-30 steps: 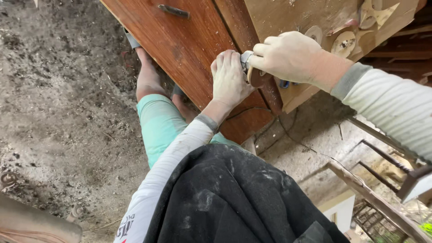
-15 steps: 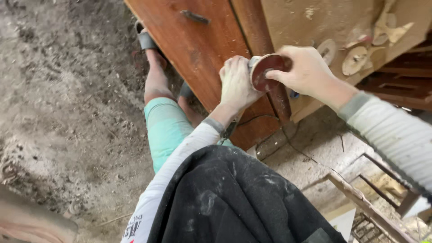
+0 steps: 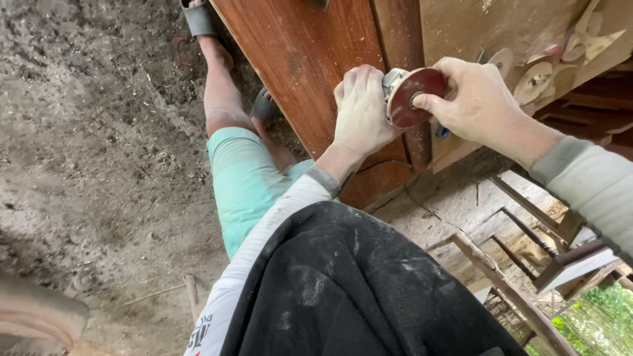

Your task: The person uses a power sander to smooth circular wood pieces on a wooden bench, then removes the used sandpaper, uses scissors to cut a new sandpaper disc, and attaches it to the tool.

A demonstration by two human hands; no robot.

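Observation:
A small angle grinder with a round reddish-brown sanding disc is held up over a reddish-brown wooden door panel. My left hand wraps around the grinder's metal head, its knuckles close to the wood. My right hand holds the tool from the other side, with fingertips on the face of the disc. The disc is turned towards the camera. The grinder's body is mostly hidden by both hands. A thin black cord hangs below the hands.
The door panel leans over a dusty grey floor. My legs in teal shorts and sandals stand beside it. Several worn sanding discs lie on a plywood sheet at upper right. Wooden frames are stacked at lower right.
The grinder has been turned so that the disc faces up, and my right fingers have moved onto it. The view has shifted closer to the hands.

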